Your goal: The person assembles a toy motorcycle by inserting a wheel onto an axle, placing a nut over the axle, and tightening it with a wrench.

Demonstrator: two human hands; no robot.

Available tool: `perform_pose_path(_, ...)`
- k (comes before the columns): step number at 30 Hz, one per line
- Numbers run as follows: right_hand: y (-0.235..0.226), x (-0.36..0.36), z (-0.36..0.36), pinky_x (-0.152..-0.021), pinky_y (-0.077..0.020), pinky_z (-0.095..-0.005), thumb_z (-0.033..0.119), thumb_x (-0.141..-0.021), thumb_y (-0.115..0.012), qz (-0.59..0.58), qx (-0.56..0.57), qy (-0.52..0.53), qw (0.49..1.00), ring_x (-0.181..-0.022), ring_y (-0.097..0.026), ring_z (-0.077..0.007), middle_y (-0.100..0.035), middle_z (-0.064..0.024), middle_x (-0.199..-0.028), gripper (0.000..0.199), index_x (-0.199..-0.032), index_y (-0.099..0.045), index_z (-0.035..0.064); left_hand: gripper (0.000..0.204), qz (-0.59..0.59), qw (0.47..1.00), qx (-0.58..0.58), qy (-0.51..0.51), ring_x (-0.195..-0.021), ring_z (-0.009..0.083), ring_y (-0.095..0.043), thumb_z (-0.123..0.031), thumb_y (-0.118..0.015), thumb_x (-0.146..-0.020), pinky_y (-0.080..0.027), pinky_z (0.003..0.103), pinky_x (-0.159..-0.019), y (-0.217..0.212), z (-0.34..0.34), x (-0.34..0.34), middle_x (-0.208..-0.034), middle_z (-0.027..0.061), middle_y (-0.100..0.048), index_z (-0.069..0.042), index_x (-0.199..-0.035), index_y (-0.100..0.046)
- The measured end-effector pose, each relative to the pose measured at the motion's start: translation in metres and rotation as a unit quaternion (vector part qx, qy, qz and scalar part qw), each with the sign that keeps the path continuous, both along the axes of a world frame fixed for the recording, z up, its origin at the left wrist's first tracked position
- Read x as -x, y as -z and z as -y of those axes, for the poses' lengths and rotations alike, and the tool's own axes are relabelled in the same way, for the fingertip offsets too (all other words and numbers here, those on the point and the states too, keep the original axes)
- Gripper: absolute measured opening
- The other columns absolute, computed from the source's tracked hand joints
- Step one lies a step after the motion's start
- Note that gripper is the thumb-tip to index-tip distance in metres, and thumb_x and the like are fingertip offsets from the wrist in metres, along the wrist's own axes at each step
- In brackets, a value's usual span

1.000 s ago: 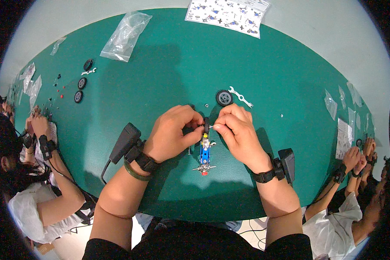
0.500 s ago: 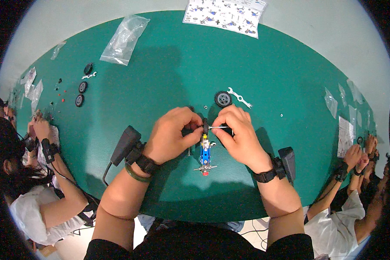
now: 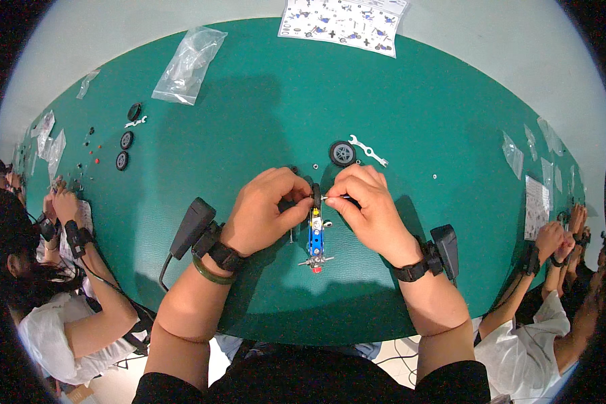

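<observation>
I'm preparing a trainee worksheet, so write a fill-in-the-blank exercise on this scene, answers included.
1. The wrench nearest the right hand is coloured ____.
2. The toy model has long side strips coloured ____.
3. The topmost instruction sheet lies to the ____ of the large clear bag.
4. The bangle encircles the person's ____ arm.
Answers: white; blue; right; left.

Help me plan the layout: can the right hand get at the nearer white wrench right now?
Probably yes: the nearer white wrench lies uncovered beside the loose wheel, just beyond the right hand. Its fingers, though, pinch a thin metal rod and might need freeing first.
</observation>
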State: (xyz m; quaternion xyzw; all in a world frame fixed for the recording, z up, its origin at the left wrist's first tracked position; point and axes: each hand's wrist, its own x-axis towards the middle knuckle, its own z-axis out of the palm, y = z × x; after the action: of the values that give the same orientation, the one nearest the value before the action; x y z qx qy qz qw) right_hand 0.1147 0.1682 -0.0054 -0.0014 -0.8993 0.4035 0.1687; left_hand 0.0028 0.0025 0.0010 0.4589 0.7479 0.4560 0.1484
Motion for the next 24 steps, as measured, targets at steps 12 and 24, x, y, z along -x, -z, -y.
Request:
perform_pose_path(12, 0.0001, 0.0, 0.0007, -0.074, -0.034, -0.0379, 0.016, -0.079, -0.059, -0.005, -0.038, -0.01, 0.999, -0.085, -0.048, -0.0261, -0.053, -0.0057, -0.085, 0.008, -0.079, -0.056, 0.0079, 0.014, 0.02, 1.0, 0.003, 0.005, -0.069, 0.0197, -0.055, -0.009, -0.066, -0.072, -0.043, 0.03, -0.062, -0.0011, 0.001, 0.0004, -0.073, 0.0064, -0.054, -0.004, -0.082, -0.058)
perform_pose_path(24, 0.0002, 0.0001, 0.0015, -0.074, -0.0344, -0.0376, 0.015, -0.077, -0.061, -0.001, -0.035, 0.001, 0.999, -0.085, -0.049, -0.0267, -0.052, -0.0065, -0.088, 0.009, -0.079, -0.056, 0.0073, 0.013, 0.002, 1.0, -0.012, 0.002, -0.066, 0.0202, -0.056, -0.007, -0.067, -0.071, -0.045, 0.03, -0.059, -0.0004, 0.0005, 0.0007, -0.072, 0.0071, -0.055, -0.003, -0.081, -0.058)
